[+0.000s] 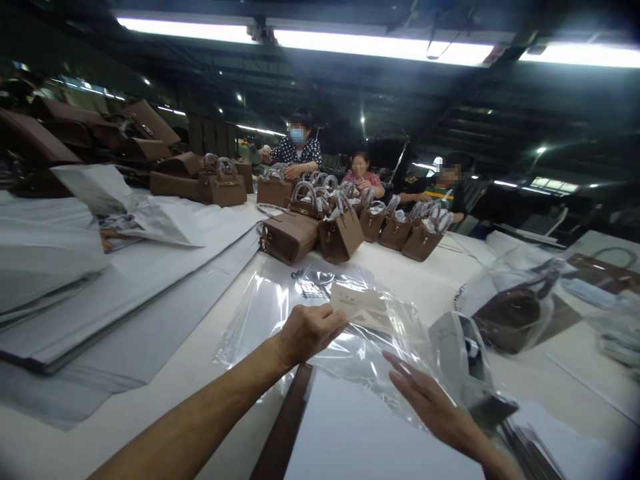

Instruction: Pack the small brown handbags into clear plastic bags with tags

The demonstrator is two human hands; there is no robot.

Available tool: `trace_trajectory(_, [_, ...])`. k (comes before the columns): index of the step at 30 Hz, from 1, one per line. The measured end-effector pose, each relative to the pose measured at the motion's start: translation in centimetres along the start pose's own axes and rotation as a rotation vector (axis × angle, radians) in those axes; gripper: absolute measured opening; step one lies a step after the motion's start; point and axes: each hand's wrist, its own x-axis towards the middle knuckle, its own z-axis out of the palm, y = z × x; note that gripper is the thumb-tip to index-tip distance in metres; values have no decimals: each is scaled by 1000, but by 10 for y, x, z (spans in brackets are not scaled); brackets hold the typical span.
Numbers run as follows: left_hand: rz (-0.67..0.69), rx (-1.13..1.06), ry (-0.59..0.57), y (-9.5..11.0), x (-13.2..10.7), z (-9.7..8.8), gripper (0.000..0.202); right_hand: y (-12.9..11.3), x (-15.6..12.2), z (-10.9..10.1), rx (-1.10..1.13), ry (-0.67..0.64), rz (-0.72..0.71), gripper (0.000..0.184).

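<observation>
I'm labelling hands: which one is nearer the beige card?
Left: the left hand is at the lower left corner of the beige card; the right hand is apart, to its lower right.

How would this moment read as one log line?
left hand: pinching beige card | right hand: open, near clear plastic, contact unclear | beyond: brown handbags

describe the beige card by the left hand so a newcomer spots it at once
On the white table, nearer than the crowd of brown handbags, clear plastic bags lie spread out. Over them, the left hand holds the beige card by its left edge. It is the flat, faintly printed rectangle, whose dull beige stands out from the shiny, see-through plastic around it.
</observation>
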Motion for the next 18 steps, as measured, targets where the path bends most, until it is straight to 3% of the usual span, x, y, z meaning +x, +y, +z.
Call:
trace_trajectory(2, [6, -3, -21, -1, -1, 0, 31, -19, -6, -23, 153, -120, -25, 38])
trace_trajectory(3, [13, -8, -32, -1, -1, 1, 31, -26, -9, -32, 156, -72, -55, 36])
trace_trajectory(5, [29, -24, -54, -1, 0, 3, 30, -33, -13, -42, -20, 207, -146, 34])
trace_trajectory(7, [45, -44, -74, 0, 4, 6, 30, -34, -12, -45, -330, 522, -226, 37])
trace_trajectory(9, [59, -67, -98, 1, 7, 8, 31, -29, -7, -43, -619, 684, -232, 42])
trace_trajectory(11, [64, -96, -127, 1, 8, 9, 30, -20, -4, -41, -789, 673, -189, 36])
trace_trajectory(14, [-4, -141, -157, -6, 0, 5, 21, -2, -9, -34, -810, 561, -135, 22])
trace_trajectory(18, [-322, -186, -120, -24, -33, -5, 11, 20, -36, -21, -666, 552, -68, 27])
